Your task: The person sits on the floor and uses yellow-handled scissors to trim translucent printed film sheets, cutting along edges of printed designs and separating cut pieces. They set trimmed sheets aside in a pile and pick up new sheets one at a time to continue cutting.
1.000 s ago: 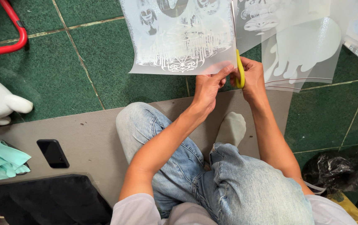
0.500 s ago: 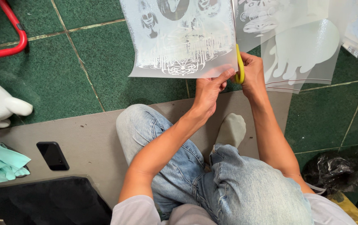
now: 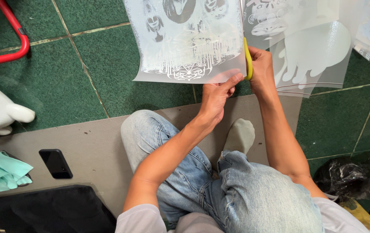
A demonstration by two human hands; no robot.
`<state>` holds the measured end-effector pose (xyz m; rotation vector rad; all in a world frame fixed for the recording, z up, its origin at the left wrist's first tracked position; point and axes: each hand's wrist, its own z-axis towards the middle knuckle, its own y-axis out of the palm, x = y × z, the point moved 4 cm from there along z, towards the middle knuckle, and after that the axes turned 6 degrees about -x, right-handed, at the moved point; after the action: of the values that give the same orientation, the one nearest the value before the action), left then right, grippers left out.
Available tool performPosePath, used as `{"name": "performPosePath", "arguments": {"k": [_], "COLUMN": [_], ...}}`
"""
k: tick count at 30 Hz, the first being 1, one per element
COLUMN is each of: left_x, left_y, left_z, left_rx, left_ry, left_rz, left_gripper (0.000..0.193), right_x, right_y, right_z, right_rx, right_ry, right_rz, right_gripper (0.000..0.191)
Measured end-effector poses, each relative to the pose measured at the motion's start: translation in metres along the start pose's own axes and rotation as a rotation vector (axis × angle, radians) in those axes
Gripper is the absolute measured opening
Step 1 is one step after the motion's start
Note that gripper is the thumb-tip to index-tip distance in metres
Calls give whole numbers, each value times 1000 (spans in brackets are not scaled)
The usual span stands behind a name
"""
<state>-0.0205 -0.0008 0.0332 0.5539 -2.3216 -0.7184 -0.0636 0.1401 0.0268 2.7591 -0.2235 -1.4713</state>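
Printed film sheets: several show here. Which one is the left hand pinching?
The left hand pinches the sheet with dense white ornamental print at its bottom corner. The sheets with the large pale shape lie right of the yellow-handled scissors.

Scissors (image 3: 248,60) blades hidden behind film sheet (image 3: 189,43), cut off above.

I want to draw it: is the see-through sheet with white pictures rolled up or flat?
Flat: the printed film sheet hangs spread, pinched at its bottom edge by the left hand.

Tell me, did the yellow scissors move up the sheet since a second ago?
Yes, slightly. The yellow scissors in the right hand sit a little higher against the floor's tile line than before.
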Motion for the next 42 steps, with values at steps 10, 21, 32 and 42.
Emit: {"name": "performPosePath", "arguments": {"k": [10, 21, 32, 42], "left_x": [4, 4, 5, 7], "left_y": [4, 5, 8, 13], "left_z": [-5, -7, -13, -18], "left_rx": [-30, -50, -42, -49], "left_ry": [-1, 9, -20, -1], "left_rz": [-3, -6, 16, 0], "left_gripper": [18, 18, 18, 19], "right_x": [-10, -5, -10, -13], "right_y": [2, -4, -11, -17], "right_z": [10, 26, 36, 45], "right_rx": [19, 11, 12, 20], "right_ry": [-19, -59, -66, -80], "right_rz": [-14, 7, -10, -59], "right_gripper": [24, 22, 22, 20]}}
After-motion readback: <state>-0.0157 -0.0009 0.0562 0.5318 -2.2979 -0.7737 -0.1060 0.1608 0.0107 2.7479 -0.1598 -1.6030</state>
